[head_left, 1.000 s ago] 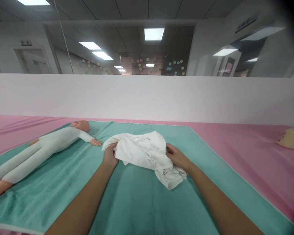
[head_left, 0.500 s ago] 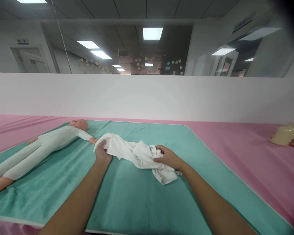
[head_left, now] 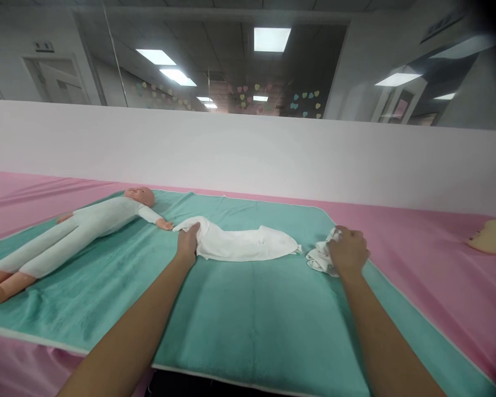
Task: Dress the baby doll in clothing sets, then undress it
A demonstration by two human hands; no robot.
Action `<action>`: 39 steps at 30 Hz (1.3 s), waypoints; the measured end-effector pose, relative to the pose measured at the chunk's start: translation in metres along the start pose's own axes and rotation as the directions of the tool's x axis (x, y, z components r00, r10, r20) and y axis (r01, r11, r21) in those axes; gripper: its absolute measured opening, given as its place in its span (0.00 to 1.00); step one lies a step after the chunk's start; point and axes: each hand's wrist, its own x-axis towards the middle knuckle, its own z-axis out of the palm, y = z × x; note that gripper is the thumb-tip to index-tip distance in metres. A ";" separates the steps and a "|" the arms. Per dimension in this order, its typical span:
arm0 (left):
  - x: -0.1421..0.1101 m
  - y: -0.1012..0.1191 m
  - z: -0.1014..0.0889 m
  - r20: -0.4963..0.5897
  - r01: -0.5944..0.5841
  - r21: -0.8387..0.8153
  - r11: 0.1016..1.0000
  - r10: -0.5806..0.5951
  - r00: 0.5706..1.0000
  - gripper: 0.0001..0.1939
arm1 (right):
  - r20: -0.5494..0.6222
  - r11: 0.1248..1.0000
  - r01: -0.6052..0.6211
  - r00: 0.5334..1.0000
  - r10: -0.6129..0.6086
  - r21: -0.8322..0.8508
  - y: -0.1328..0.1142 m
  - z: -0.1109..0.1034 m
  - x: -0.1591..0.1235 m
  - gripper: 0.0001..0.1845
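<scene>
My left hand (head_left: pixel 188 243) is closed on the left end of a white cloth piece (head_left: pixel 243 243), possibly a baby garment, which lies stretched flat across the green towel (head_left: pixel 231 309). My right hand (head_left: pixel 349 249) is a fist around a crumpled white cloth (head_left: pixel 321 258) with a small print. A narrow gap of green towel shows between the two cloths. Left of my left hand a baby doll (head_left: pixel 103 220) in a white bodysuit lies on its back, its outstretched hand touching or close to the tip of the white cloth.
Pink fabric (head_left: pixel 430 264) covers the surface beneath the towel. At the far right edge is a yellowish bottle-like container (head_left: pixel 490 236), partly cut off. A white wall (head_left: pixel 248 157) with a mirror or window above it stands behind.
My right hand has moved right with the crumpled printed cloth, away from the white cloth, which now lies straighter. My left hand keeps its hold. The view has tilted slightly.
</scene>
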 end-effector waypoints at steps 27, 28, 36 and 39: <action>-0.001 0.028 -0.009 0.376 0.296 -0.435 0.851 -0.127 0.918 0.09 | 0.603 0.751 0.036 0.571 -0.558 0.660 -0.068 -0.009 -0.049 0.16; 0.002 0.027 -0.011 0.350 0.297 -0.436 0.849 -0.144 0.925 0.09 | 0.666 0.729 -0.094 0.498 -0.555 0.678 -0.066 -0.017 -0.045 0.19; 0.002 0.031 -0.021 0.248 0.223 -0.342 0.913 -0.141 0.958 0.14 | 0.657 0.797 -0.132 0.652 -0.378 0.590 -0.058 0.016 -0.057 0.20; -0.006 0.034 -0.020 0.330 0.325 -0.317 0.891 -0.218 0.919 0.10 | 0.561 0.851 0.230 0.666 -0.491 0.472 -0.063 0.032 -0.072 0.15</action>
